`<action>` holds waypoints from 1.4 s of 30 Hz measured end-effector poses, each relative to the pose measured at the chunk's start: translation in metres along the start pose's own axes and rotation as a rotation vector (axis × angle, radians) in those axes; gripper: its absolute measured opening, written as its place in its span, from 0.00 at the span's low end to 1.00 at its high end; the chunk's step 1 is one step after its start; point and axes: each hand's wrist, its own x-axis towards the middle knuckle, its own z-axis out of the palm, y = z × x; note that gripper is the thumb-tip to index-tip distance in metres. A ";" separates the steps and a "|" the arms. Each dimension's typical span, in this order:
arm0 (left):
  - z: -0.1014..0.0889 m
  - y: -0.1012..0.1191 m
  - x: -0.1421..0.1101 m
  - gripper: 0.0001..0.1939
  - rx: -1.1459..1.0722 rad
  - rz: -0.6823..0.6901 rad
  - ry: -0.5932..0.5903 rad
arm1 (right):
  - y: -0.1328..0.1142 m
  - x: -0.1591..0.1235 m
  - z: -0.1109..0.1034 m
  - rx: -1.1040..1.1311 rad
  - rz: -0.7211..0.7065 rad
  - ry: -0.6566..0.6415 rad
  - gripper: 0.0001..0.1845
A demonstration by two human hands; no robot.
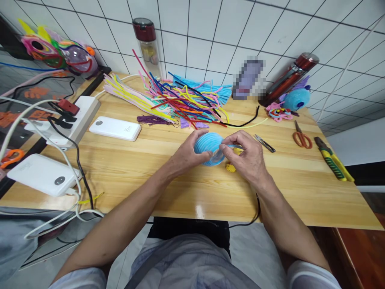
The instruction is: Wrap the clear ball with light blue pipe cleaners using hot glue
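A round blue ball, wrapped in rows of blue pipe cleaner, is above the table in front of me. My left hand curls round its left side, thumb along the near edge. On the right side of the ball, a clear uncovered patch shows. There my right hand pinches a blue pipe cleaner between thumb and forefinger, close against the ball. Partly hidden under that hand lies a small yellow object, whose kind I cannot make out.
Behind the ball lies a heap of coloured pipe cleaners. Thread snips, orange-handled scissors and pliers lie to the right. A white power bank and a cabled power strip are left. A red thermos stands behind.
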 end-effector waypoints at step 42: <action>-0.002 0.000 0.002 0.40 -0.065 -0.102 -0.025 | 0.000 0.000 -0.002 0.060 -0.006 -0.060 0.04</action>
